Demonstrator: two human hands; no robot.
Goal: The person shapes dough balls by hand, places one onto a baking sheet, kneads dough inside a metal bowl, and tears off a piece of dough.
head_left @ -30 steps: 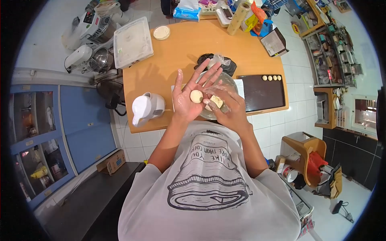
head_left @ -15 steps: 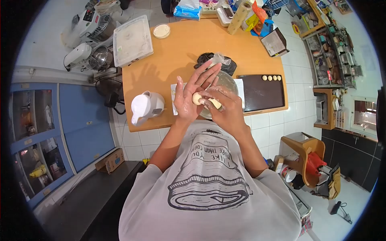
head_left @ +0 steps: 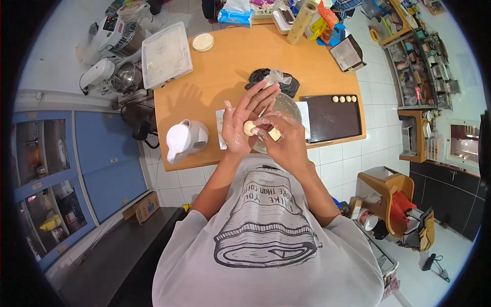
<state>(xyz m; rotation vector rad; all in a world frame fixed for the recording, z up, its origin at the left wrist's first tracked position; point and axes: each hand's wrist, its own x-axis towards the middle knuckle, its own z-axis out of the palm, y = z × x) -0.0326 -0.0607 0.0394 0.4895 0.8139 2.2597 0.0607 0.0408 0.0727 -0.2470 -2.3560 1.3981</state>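
My left hand (head_left: pixel 238 130) is turned palm up with its fingers stretched out, flour or dough smeared on its skin. A small pale dough ball (head_left: pixel 249 128) lies against that palm. Fingertips of my right hand (head_left: pixel 289 140) press on the ball from the side, and a larger pale dough piece (head_left: pixel 274 134) is tucked inside the curled right fingers. Both hands are above a clear bowl (head_left: pixel 291 105), which they partly hide. To the right, a dark baking tray (head_left: pixel 327 123) carries several dough balls (head_left: pixel 345 99) in a row along its far edge.
On the wooden table (head_left: pixel 225 56) stand a white jug (head_left: pixel 186 140), a lidded plastic box (head_left: pixel 166 53) and a small round tub (head_left: pixel 203 42). A black plastic bag (head_left: pixel 290 87) lies beyond the bowl. Stand mixers (head_left: pixel 102 74) are at the left; a wooden chair (head_left: pixel 388 194) is at the right.
My right fingers have shifted slightly on the dough ball, and the dough piece in that hand has turned a little. My left hand stays almost in place. The camera view moved slightly.
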